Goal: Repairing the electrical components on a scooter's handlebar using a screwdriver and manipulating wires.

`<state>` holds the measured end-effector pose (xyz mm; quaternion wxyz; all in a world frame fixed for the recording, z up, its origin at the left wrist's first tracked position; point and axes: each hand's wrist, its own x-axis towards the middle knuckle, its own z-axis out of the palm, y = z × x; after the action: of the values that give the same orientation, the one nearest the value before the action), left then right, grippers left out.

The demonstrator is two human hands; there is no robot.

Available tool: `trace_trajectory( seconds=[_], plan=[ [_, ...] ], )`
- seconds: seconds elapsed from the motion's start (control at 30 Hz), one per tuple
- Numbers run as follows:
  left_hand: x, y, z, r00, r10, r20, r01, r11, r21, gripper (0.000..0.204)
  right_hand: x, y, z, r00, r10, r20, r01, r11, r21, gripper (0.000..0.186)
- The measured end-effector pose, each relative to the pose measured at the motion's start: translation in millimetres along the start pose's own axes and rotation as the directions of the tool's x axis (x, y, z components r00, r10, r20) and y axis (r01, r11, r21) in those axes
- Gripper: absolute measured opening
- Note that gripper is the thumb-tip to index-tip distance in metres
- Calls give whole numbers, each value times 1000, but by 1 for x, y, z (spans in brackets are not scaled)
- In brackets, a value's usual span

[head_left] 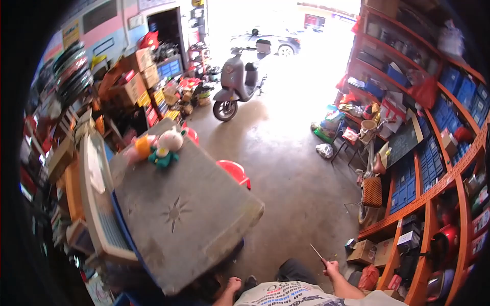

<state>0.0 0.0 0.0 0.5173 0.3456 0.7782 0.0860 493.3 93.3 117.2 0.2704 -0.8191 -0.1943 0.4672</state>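
Note:
My right hand (pixel 331 267) grips a long thin tool (pixel 317 252), like a screwdriver, its metal shaft angled up and forward. My left hand (pixel 234 283) hangs low beside the grey square tabletop (pixel 229 214), its fingers curled; whatever they might hold is too small to make out. On the far end of that top, which has a star-shaped mark (pixel 175 211), lie several plush toys (pixel 166 150) in white, green, pink and orange.
A red plastic stool (pixel 232 171) shows behind the table. A grey scooter (pixel 232 81) stands near the bright doorway, with a car (pixel 286 43) outside. Orange shelving (pixel 454 168) with blue bins runs along the right, cardboard boxes (pixel 363 252) low beside it. Piled clutter (pixel 135 86) lines the left wall.

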Motion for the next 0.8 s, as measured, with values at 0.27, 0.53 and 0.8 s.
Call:
trace_trajectory(
  seconds=[0.27,0.53,0.8],
  plan=[
    [98,230,43,918,213,336,-332,876,350,33,131,5,-27,981,178,-82,-158,966,203,33],
    [165,376,34,994,112,-14,-105,960,258,27,230,-210,-33,989,141,39,-121,938,-325,34],
    [256,475,-24,915,-14,-404,-45,990,-137,16,438,-414,49,995,-70,71,87,959,-270,33]
  ],
)
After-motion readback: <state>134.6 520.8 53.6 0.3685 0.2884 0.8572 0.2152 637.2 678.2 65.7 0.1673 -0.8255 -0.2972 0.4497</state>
